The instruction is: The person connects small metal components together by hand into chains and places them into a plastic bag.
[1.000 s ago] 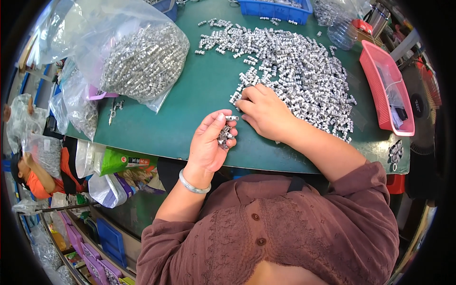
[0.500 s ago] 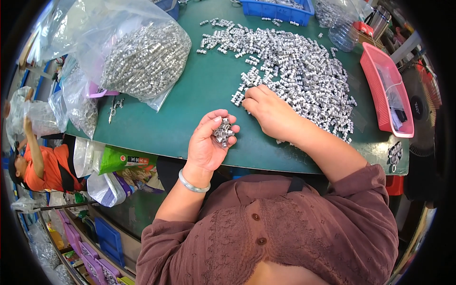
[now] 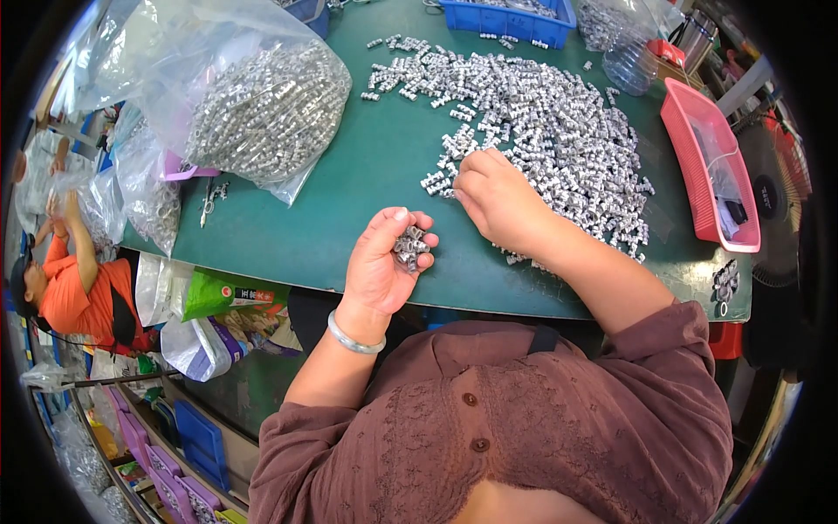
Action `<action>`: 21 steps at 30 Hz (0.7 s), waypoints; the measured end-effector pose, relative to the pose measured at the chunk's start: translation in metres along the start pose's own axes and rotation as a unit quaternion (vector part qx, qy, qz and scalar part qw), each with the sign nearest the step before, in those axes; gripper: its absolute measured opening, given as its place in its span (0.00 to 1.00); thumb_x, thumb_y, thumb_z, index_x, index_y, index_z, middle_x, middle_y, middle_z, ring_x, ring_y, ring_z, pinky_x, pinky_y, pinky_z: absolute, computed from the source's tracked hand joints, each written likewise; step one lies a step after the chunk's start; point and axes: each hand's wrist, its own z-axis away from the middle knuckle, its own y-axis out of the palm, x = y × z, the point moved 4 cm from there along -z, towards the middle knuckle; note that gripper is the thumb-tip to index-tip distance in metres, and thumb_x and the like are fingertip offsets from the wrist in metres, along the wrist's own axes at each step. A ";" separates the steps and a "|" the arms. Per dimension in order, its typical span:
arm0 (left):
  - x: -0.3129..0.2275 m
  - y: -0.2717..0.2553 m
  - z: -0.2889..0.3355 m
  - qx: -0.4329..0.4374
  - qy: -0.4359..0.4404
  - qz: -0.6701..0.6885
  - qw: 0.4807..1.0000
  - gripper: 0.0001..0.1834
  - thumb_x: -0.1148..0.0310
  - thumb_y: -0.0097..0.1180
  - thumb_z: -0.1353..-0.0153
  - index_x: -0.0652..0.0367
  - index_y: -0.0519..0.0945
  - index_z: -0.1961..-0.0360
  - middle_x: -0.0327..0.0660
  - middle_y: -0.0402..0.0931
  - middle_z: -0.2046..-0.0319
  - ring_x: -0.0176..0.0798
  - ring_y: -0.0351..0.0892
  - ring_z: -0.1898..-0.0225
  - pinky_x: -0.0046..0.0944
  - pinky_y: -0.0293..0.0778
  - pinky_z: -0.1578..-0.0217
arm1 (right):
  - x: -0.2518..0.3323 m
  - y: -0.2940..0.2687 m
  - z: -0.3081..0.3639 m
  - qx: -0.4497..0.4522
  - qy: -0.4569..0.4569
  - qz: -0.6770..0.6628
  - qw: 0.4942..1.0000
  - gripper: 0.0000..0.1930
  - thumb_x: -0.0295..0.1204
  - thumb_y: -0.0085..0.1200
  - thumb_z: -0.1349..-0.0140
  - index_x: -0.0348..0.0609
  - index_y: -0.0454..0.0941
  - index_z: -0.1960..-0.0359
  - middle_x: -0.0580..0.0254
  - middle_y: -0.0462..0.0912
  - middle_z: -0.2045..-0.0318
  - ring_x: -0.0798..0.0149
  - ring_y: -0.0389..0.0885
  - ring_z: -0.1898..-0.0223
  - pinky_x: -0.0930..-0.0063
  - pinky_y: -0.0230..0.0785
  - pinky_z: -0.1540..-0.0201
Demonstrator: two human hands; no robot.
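Observation:
A clutch of small silvery metal fittings [image 3: 408, 248] rests in my left hand [image 3: 381, 266], its fingers curled round them above the table's near edge. My right hand [image 3: 502, 199] is at the near left side of a broad pile of the same short, ribbed metal fittings [image 3: 559, 118]. Its thumb and fingers are pinched together, pointing left and down at the pile's edge. Whatever lies between those fingertips is hidden from view.
On the green table [image 3: 262, 227] a big clear bag of fittings [image 3: 271, 113] stands at left. A blue bin [image 3: 511, 22] sits at the back, a pink basket [image 3: 711, 166] at right. Beyond the left edge, a person in orange [image 3: 96, 297] handles clear plastic bags.
My right hand has shifted slightly right and up along the pile's edge. My left hand stays nearly still around its fittings. The person in orange has moved their arms.

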 end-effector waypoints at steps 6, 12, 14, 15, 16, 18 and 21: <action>-0.002 0.009 0.001 -0.032 -0.001 -0.061 0.998 0.07 0.66 0.50 0.38 0.57 0.73 0.62 0.39 0.73 0.69 0.35 0.73 0.71 0.29 0.68 0.77 | 0.012 -0.013 -0.003 -0.099 -0.033 -0.207 0.973 0.03 0.23 0.54 0.48 0.38 0.76 0.71 0.56 0.73 0.67 0.54 0.71 0.63 0.65 0.65 0.59; 0.002 0.005 0.000 -0.015 -0.016 -0.065 0.998 0.08 0.65 0.50 0.37 0.57 0.73 0.62 0.38 0.73 0.71 0.34 0.72 0.72 0.28 0.68 0.78 | 0.012 -0.010 -0.004 -0.064 -0.043 -0.268 0.960 0.06 0.24 0.54 0.47 0.39 0.76 0.67 0.56 0.73 0.66 0.54 0.71 0.61 0.65 0.65 0.57; 0.001 0.003 -0.001 -0.008 -0.023 -0.052 0.998 0.08 0.64 0.50 0.37 0.57 0.73 0.62 0.39 0.73 0.71 0.34 0.72 0.72 0.28 0.67 0.78 | 0.005 -0.008 -0.006 -0.087 -0.025 -0.150 0.984 0.07 0.25 0.54 0.47 0.40 0.77 0.66 0.56 0.74 0.63 0.54 0.70 0.57 0.64 0.62 0.53; 0.001 0.003 -0.001 0.000 -0.030 -0.039 0.999 0.08 0.64 0.49 0.37 0.57 0.73 0.63 0.39 0.72 0.71 0.34 0.72 0.72 0.28 0.67 0.78 | 0.005 -0.006 -0.005 -0.088 -0.025 -0.150 0.984 0.07 0.25 0.54 0.47 0.40 0.77 0.66 0.56 0.74 0.63 0.54 0.70 0.57 0.64 0.62 0.53; 0.001 0.002 -0.001 0.000 -0.030 -0.039 0.999 0.08 0.64 0.49 0.37 0.57 0.73 0.63 0.39 0.72 0.71 0.34 0.72 0.72 0.28 0.67 0.78 | 0.005 -0.003 -0.005 -0.075 -0.016 -0.055 0.996 0.07 0.26 0.53 0.48 0.41 0.77 0.66 0.57 0.74 0.62 0.54 0.69 0.55 0.63 0.60 0.51; 0.001 0.003 -0.001 0.014 -0.035 -0.033 0.999 0.08 0.63 0.49 0.37 0.57 0.73 0.64 0.39 0.72 0.71 0.35 0.71 0.71 0.28 0.67 0.78 | 0.003 0.001 -0.003 -0.062 -0.006 0.041 0.997 0.08 0.26 0.53 0.49 0.42 0.78 0.66 0.57 0.74 0.60 0.54 0.68 0.53 0.62 0.58 0.49; 0.001 0.000 -0.001 0.000 -0.037 -0.010 0.999 0.08 0.64 0.49 0.38 0.57 0.73 0.65 0.39 0.71 0.71 0.36 0.70 0.71 0.28 0.67 0.78 | 0.005 0.005 -0.002 0.002 -0.011 0.070 0.997 0.10 0.26 0.52 0.51 0.43 0.78 0.65 0.59 0.74 0.58 0.56 0.66 0.50 0.61 0.56 0.47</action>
